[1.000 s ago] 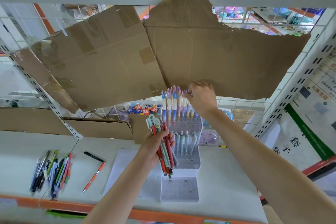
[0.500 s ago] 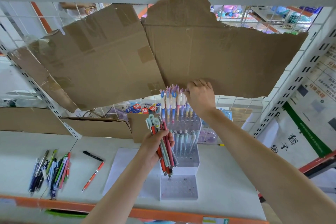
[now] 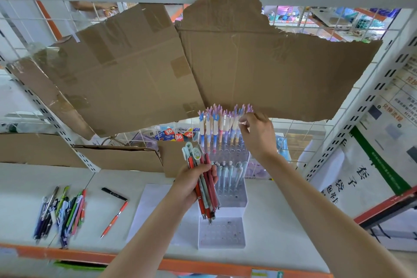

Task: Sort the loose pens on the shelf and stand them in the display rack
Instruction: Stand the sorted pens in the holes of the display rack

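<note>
A tiered clear-and-white display rack (image 3: 239,206) stands on the white shelf (image 3: 282,221). Its top tier holds a row of pastel pens (image 3: 220,127) with purple tops. A few pale blue pens (image 3: 228,172) stand in the middle tier, and the lowest tier shows only bare holes. My right hand (image 3: 258,136) is at the right end of the top row, fingertips pinching the upper part of the rightmost pastel pen. In front of the rack, my left hand (image 3: 191,184) grips a bundle of red and pale pens (image 3: 206,189), tips down.
A heap of loose pens (image 3: 61,212) lies at the shelf's left front. An orange pen (image 3: 115,219) and a black marker (image 3: 114,193) lie beside a white sheet (image 3: 151,207). Torn cardboard (image 3: 259,70) covers the wire back just above the rack. An orange rail (image 3: 67,255) edges the shelf front.
My right hand has slid from over the tops of the top-row pens to the row's right end, uncovering them. The left hand keeps the bundle in the same place.
</note>
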